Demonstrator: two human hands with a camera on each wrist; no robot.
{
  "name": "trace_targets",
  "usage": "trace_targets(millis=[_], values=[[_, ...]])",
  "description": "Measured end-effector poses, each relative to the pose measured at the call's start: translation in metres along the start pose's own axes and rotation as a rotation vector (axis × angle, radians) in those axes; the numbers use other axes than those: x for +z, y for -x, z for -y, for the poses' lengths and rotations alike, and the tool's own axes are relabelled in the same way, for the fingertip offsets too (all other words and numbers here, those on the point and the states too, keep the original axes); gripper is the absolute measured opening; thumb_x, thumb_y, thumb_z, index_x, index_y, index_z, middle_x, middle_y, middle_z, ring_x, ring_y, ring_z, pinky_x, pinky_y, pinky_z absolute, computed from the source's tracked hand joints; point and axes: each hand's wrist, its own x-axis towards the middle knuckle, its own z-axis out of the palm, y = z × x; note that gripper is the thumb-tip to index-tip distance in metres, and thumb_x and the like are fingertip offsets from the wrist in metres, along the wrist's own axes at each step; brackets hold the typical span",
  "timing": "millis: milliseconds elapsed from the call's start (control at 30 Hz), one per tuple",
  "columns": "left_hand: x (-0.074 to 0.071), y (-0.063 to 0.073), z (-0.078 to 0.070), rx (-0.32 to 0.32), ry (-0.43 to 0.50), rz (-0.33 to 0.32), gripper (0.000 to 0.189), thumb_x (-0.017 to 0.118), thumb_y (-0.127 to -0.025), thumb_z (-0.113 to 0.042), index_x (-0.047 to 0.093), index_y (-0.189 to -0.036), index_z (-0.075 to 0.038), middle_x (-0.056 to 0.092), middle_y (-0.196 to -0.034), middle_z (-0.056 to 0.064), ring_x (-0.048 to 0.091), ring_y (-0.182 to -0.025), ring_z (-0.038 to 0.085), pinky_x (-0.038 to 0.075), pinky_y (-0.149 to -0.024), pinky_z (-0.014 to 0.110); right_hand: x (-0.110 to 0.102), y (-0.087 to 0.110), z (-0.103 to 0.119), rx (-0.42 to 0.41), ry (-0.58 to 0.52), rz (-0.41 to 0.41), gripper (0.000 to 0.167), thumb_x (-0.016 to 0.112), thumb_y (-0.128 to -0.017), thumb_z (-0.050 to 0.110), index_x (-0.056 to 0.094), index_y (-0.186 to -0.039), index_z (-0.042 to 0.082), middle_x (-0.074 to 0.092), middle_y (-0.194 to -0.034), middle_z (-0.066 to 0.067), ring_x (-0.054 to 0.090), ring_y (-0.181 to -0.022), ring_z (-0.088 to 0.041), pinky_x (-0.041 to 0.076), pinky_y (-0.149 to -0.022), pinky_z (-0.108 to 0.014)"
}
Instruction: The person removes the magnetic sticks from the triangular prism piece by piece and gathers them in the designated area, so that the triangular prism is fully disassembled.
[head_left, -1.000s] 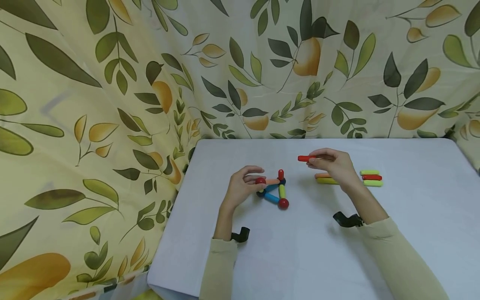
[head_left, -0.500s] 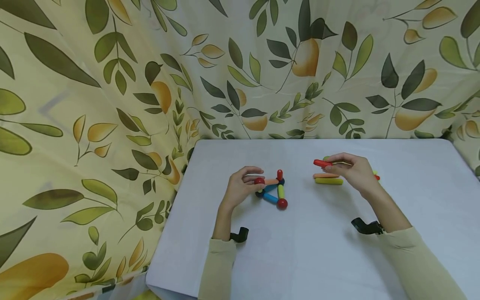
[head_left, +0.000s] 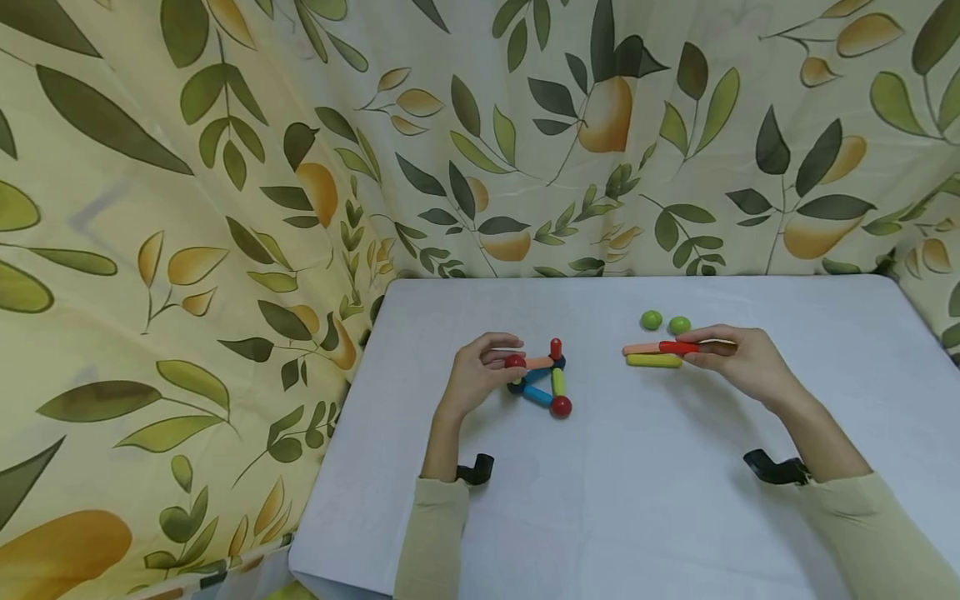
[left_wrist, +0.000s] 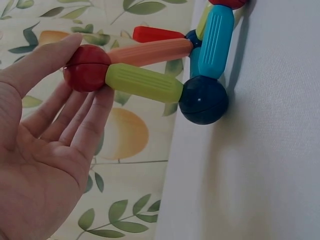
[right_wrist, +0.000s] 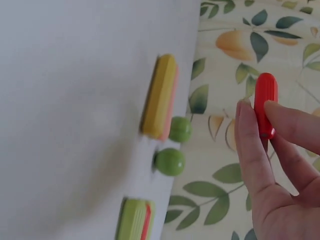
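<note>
My left hand [head_left: 480, 373] holds a red ball [left_wrist: 86, 68] between thumb and fingers, at the near-left top of a magnetic stick-and-ball frame. A green rod [left_wrist: 144, 83] joins that ball to a dark blue ball [left_wrist: 203, 99], and a salmon rod [left_wrist: 152, 51] runs to the rear corner, where a red rod [head_left: 556, 347] stands up. Blue rods [head_left: 537, 396], another green rod and a second red ball [head_left: 561, 407] complete the triangular base. My right hand [head_left: 746, 362] pinches a loose red rod [right_wrist: 265, 106] above the table, apart from the frame.
Under the right hand's rod lie a salmon stick [head_left: 639, 349] and a yellow stick [head_left: 654, 361]. Two green balls [head_left: 652, 320] sit behind them. Green and red sticks [right_wrist: 135, 220] appear in the right wrist view. A patterned curtain [head_left: 495, 125] borders the white table [head_left: 585, 517].
My right hand has moved right and closer, carrying the red rod from behind the loose sticks to over them. Both green balls have come into sight. The left hand stays on the frame.
</note>
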Motion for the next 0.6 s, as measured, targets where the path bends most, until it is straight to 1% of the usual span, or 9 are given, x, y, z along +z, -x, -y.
trace_targets(millis=[33, 100, 167, 233, 267, 333, 433, 500, 600], values=[[0.000, 0.000, 0.000, -0.002, -0.001, 0.000, 0.045, 0.087, -0.086, -0.010, 0.070, -0.128, -0.015, 0.069, -0.130, 0.018, 0.072, -0.112, 0.020, 0.060, -0.095, 0.030, -0.002, 0.002, -0.003, -0.009, 0.016, -0.002, 0.044, 0.077, -0.097, 0.027, 0.069, -0.135, 0.006, 0.064, -0.136, -0.022, 0.064, -0.096, 0.009, 0.050, -0.081, -0.011], [0.000, 0.001, -0.001, -0.006, 0.003, -0.001, 0.045, 0.087, -0.086, -0.009, 0.070, -0.128, -0.015, 0.070, -0.130, 0.017, 0.072, -0.112, 0.020, 0.060, -0.094, 0.031, -0.006, 0.005, -0.008, -0.014, 0.052, -0.001, 0.043, 0.077, -0.098, 0.027, 0.069, -0.135, 0.007, 0.064, -0.135, -0.021, 0.064, -0.101, 0.003, 0.049, -0.078, -0.008], [0.000, 0.001, -0.002, -0.006, 0.006, -0.001, 0.046, 0.087, -0.086, -0.009, 0.070, -0.128, -0.016, 0.069, -0.131, 0.018, 0.071, -0.113, 0.021, 0.060, -0.094, 0.031, -0.011, 0.008, -0.013, -0.007, 0.090, 0.004, 0.042, 0.076, -0.098, 0.027, 0.068, -0.135, 0.008, 0.062, -0.135, -0.020, 0.064, -0.108, -0.009, 0.050, -0.077, -0.010], [-0.001, 0.000, -0.002, -0.005, 0.009, -0.001, 0.047, 0.087, -0.086, -0.008, 0.069, -0.129, -0.015, 0.068, -0.132, 0.020, 0.071, -0.114, 0.021, 0.060, -0.095, 0.031, -0.016, 0.011, -0.019, -0.004, 0.122, 0.008, 0.042, 0.075, -0.099, 0.027, 0.068, -0.135, 0.008, 0.062, -0.135, -0.021, 0.063, -0.115, -0.024, 0.050, -0.076, -0.012], [-0.001, 0.000, -0.002, -0.005, 0.011, 0.000, 0.047, 0.087, -0.086, -0.008, 0.069, -0.129, -0.015, 0.067, -0.132, 0.021, 0.071, -0.115, 0.022, 0.060, -0.095, 0.031, -0.018, 0.012, -0.022, -0.003, 0.132, 0.008, 0.041, 0.075, -0.099, 0.026, 0.068, -0.135, 0.007, 0.061, -0.136, -0.022, 0.062, -0.117, -0.031, 0.050, -0.075, -0.012], [-0.001, 0.000, -0.001, -0.004, 0.011, 0.000, 0.048, 0.087, -0.086, -0.009, 0.068, -0.130, -0.015, 0.067, -0.133, 0.022, 0.071, -0.115, 0.021, 0.060, -0.095, 0.031, -0.023, 0.015, -0.029, -0.005, 0.155, 0.001, 0.040, 0.075, -0.099, 0.025, 0.068, -0.134, 0.006, 0.061, -0.136, -0.024, 0.061, -0.118, -0.040, 0.051, -0.074, -0.013], [0.000, 0.001, -0.001, 0.002, 0.017, 0.002, 0.048, 0.086, -0.087, -0.008, 0.067, -0.131, -0.014, 0.067, -0.133, 0.022, 0.071, -0.115, 0.021, 0.060, -0.095, 0.032, -0.029, 0.020, -0.039, 0.002, 0.187, -0.011, 0.038, 0.075, -0.098, 0.021, 0.069, -0.131, 0.005, 0.060, -0.137, -0.028, 0.063, -0.116, -0.046, 0.052, -0.071, -0.013], [0.000, 0.001, -0.001, -0.001, 0.024, 0.000, 0.049, 0.087, -0.086, -0.008, 0.067, -0.131, -0.014, 0.068, -0.132, 0.019, 0.071, -0.115, 0.021, 0.060, -0.095, 0.032, -0.034, 0.023, -0.047, 0.017, 0.207, -0.007, 0.037, 0.075, -0.098, 0.020, 0.069, -0.131, 0.004, 0.058, -0.137, -0.030, 0.063, -0.116, -0.049, 0.052, -0.070, -0.014], [0.001, 0.001, -0.001, -0.003, 0.032, -0.003, 0.050, 0.087, -0.086, -0.008, 0.067, -0.131, -0.015, 0.070, -0.130, 0.013, 0.071, -0.115, 0.021, 0.060, -0.095, 0.033, -0.042, 0.026, -0.057, 0.027, 0.233, 0.018, 0.036, 0.073, -0.098, 0.015, 0.067, -0.131, 0.000, 0.056, -0.136, -0.035, 0.061, -0.115, -0.053, 0.053, -0.069, -0.018]])
